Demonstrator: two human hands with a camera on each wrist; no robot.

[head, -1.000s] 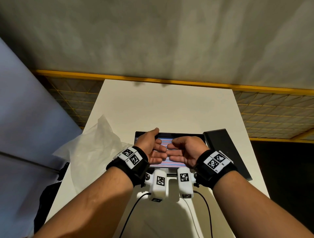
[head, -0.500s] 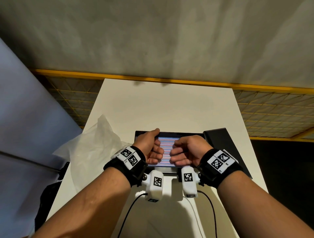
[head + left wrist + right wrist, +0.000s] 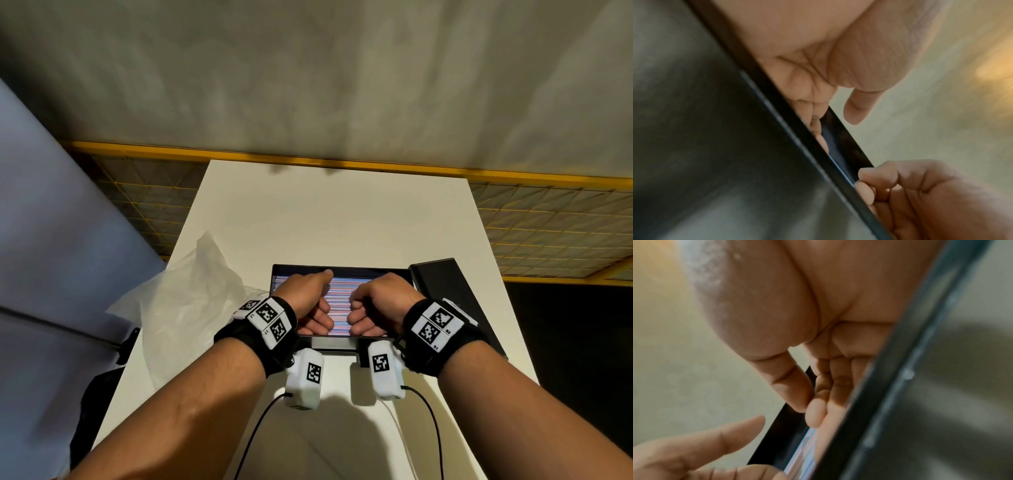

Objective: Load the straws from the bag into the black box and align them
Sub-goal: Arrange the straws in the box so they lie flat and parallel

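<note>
The black box [image 3: 342, 268] sits in the middle of the white table, and a flat layer of pink, blue and white straws [image 3: 339, 301] fills it. Both hands are inside it. My left hand [image 3: 317, 320] has its fingers curled down on the straws at the left, with the thumb stretched toward the far rim. My right hand [image 3: 359, 318] lies knuckles-up on the straws at the right. In the right wrist view its thumb [image 3: 797, 391] touches the index fingertip above the straws [image 3: 807, 443]. No straw shows pinched in either hand. The clear bag [image 3: 191, 308] lies crumpled to the left.
The box's black lid [image 3: 452, 301] lies flat against the box's right side. Bare white table [image 3: 342, 212] stretches beyond the box to a yellow-edged mesh fence. Two cables run from the wrist cameras over the near table edge.
The two hands, whose straight fingers met at the box's middle, have drawn apart toward me and curled their fingers, uncovering a strip of straws between them.
</note>
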